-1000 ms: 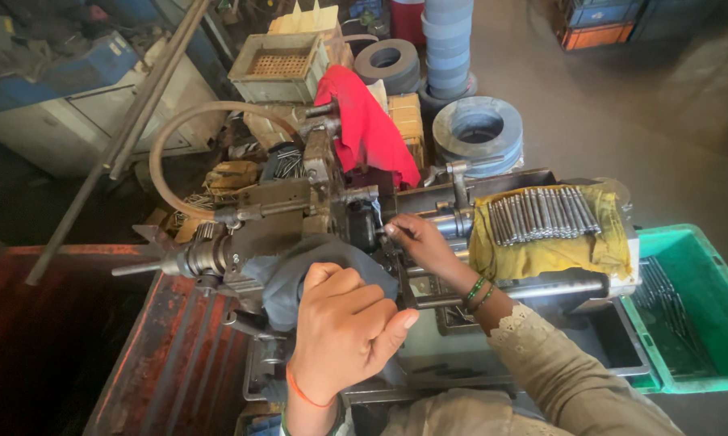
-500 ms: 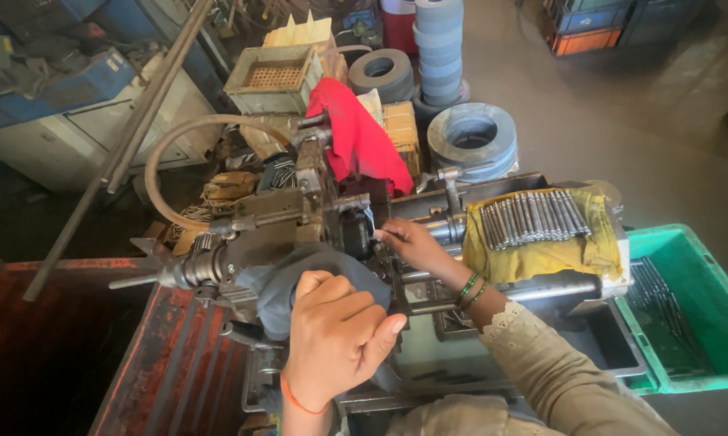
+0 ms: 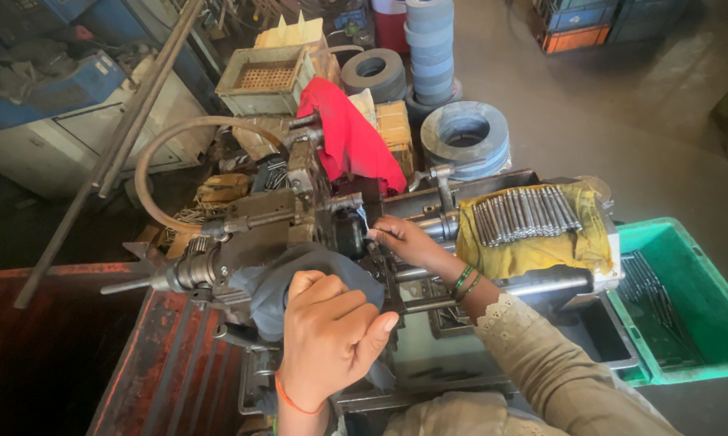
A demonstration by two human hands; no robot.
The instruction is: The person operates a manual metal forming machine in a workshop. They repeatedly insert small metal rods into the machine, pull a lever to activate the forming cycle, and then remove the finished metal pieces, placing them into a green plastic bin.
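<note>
Head view: a small metalworking machine [image 3: 299, 234] is seen from above, filling the middle of the frame. The left hand [image 3: 328, 339], at six o'clock from the machine's centre, is closed over a grey-blue cloth [image 3: 299, 274] draped on a lever or handle; the handle itself is hidden, so its form cannot be told. The right hand [image 3: 404, 242], at three o'clock from the machine head, is pinched on a thin metal pin [image 3: 362, 218] held at the clamping point, fingertips pressed together.

At two o'clock a row of like steel pins [image 3: 525, 214] is laid on a yellow cloth [image 3: 525, 242], just beside the right wrist. A green crate [image 3: 695, 307] with more pins stands at four o'clock. A red rag [image 3: 348, 137] and stacked grinding wheels [image 3: 428, 48] lie at twelve o'clock.

The step is judged best done with the pin kept straight and fully seated before the covered handle is pulled, fingers kept off the clamp.
</note>
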